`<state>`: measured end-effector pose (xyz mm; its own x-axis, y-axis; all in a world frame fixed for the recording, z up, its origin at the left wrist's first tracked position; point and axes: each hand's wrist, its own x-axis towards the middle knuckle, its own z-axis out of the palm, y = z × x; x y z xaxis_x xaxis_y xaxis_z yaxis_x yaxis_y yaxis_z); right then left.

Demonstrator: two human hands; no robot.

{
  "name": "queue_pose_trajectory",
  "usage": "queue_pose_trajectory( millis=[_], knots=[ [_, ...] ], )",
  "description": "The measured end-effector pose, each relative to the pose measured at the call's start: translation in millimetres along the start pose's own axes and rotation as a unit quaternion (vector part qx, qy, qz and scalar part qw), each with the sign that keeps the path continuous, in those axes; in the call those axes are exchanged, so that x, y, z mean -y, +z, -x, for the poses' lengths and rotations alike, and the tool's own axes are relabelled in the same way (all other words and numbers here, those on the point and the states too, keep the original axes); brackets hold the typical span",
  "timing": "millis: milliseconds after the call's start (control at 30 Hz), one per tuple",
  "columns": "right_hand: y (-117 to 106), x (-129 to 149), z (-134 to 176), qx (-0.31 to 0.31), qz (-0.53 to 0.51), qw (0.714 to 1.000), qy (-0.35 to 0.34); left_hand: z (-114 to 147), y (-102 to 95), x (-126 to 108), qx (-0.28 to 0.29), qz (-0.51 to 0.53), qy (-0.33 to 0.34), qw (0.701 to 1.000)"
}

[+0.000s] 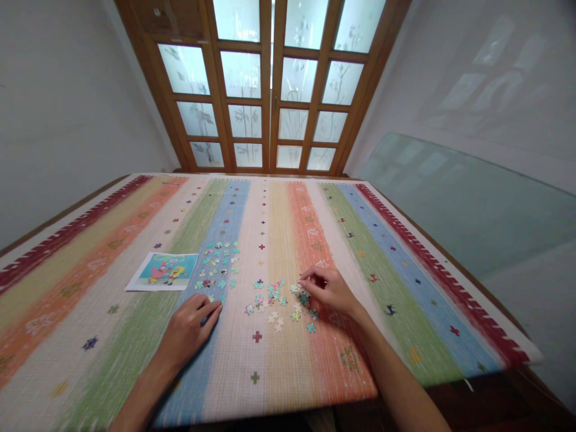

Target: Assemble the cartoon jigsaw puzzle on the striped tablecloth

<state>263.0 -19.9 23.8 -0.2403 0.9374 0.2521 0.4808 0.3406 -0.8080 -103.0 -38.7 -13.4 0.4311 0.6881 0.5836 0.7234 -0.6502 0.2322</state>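
Two clusters of jigsaw pieces on the desk, both between mid-desk and near edge. Left cluster: flat knobbed pieces, mostly teal, spread in loose rows with gaps. Right cluster: tighter and messier, some overlapping, teal, cream, yellow and pink mixed.

Right hand is over the right end of the right cluster, fingers bent, thumb and index drawn together at the tips. Can't tell if a piece is between them. Left hand sits low, just on the near-edge side of the left cluster, fingers loosely curled, index tip at a teal piece. Can't tell if it's gripped or just touched.

Printed picture sheet: flat rectangle, smooth, white margin, pink and yellow cartoon figures on teal. Lies left of the left cluster, toward the desk's left edge.

Under it all: tablecloth, coarse woven look, bands of color running near edge to far edge, small cross and animal motifs, dark red toothed bands along the left and right edges.

Beyond the far edge: wood-framed doors, rectangular frosted panes, plant patterns.
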Motion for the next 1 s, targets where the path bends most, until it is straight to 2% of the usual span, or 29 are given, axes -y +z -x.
queue_pose_trajectory(
  millis=[167, 400, 467, 533, 667, 833, 1000],
  knots=[
    [0, 1, 0, -0.031, 0.003, 1.000, 0.007, 3, 3.0, 3, 0.004, -0.011, -0.044, 0.999],
    [-3, -2, -2, -0.150, 0.019, 0.988, 0.040, -2, -0.3, 2, 0.026, 0.012, -0.090, 0.996],
    [-3, -5, -2, -0.165, 0.036, 0.985, 0.045, -4, -1.0, 0, 0.028, 0.014, -0.089, 0.996],
    [-2, -7, -3, -0.148, 0.060, 0.986, 0.048, -7, -0.8, -2, 0.022, 0.018, -0.078, 0.997],
    [0, -11, -2, -0.047, 0.106, 0.992, 0.047, -13, 3.8, -13, 0.025, 0.041, -0.040, 0.998],
    [4, -14, -1, 0.071, 0.147, 0.986, 0.022, -21, 14.8, -35, 0.072, 0.084, -0.009, 0.994],
    [10, -11, 0, 0.119, 0.181, 0.976, 0.009, -24, 23.1, -44, 0.108, 0.088, -0.032, 0.990]
  ],
)
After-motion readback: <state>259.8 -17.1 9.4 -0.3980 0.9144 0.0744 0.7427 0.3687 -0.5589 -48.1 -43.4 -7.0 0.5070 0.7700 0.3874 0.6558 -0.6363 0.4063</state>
